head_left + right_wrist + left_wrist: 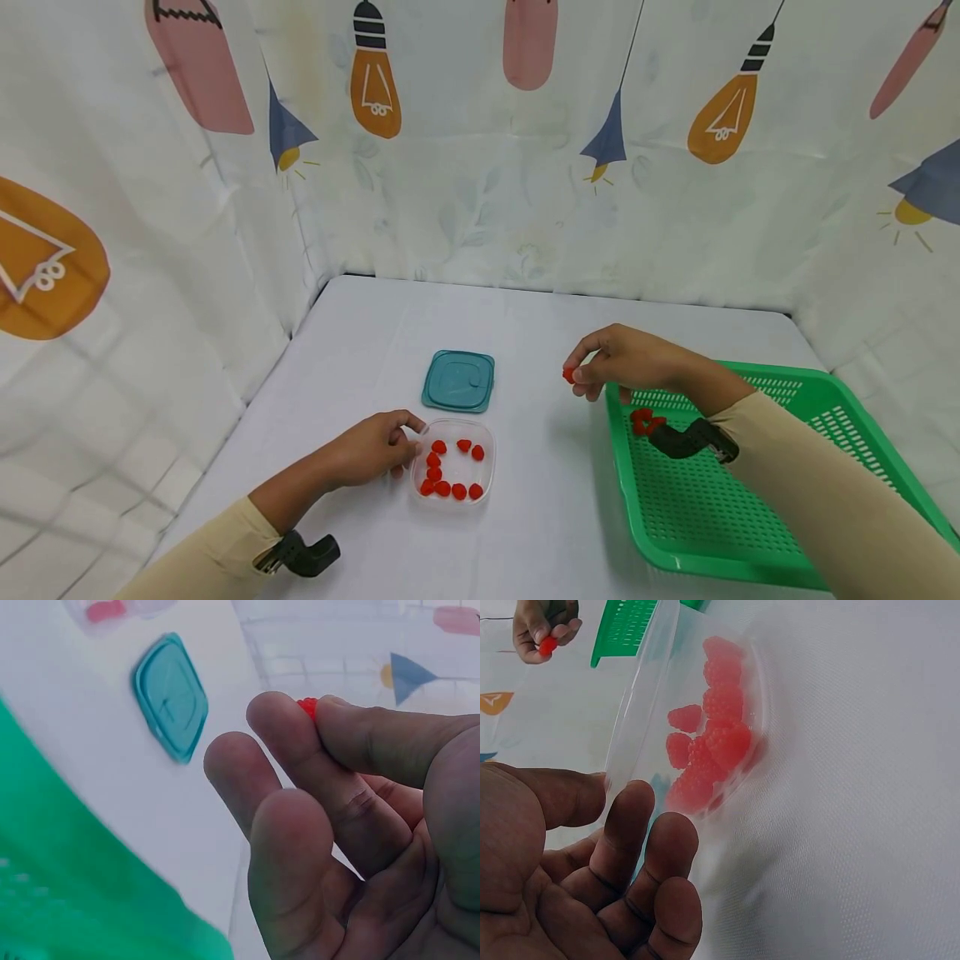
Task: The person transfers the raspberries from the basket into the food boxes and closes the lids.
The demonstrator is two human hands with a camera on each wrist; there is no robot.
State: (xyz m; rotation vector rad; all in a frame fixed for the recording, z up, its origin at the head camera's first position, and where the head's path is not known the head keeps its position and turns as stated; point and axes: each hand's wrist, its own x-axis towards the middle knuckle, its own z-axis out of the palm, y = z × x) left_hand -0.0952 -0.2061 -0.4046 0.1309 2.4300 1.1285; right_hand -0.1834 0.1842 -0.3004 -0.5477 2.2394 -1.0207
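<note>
A clear plastic container (452,425) stands on the table with several red raspberries (443,488) along its edges. My left hand (378,448) holds its left side by the rim, thumb and fingers at the wall. In the left wrist view, the thumb meets the container's rim (641,682) beside the raspberries (724,742). Between thumb and fingertip, my right hand (626,360) pinches one raspberry (568,375), raised near the left edge of the green basket (637,508). The right wrist view shows just a bit of that raspberry (307,707); the fingers hide the rest.
More raspberries (642,421) lie in the basket at its left side, partly covered by the right wrist's camera mount (686,442). A teal lid (458,381) lies flat behind the container. Patterned white cloth (480,183) hangs behind the table.
</note>
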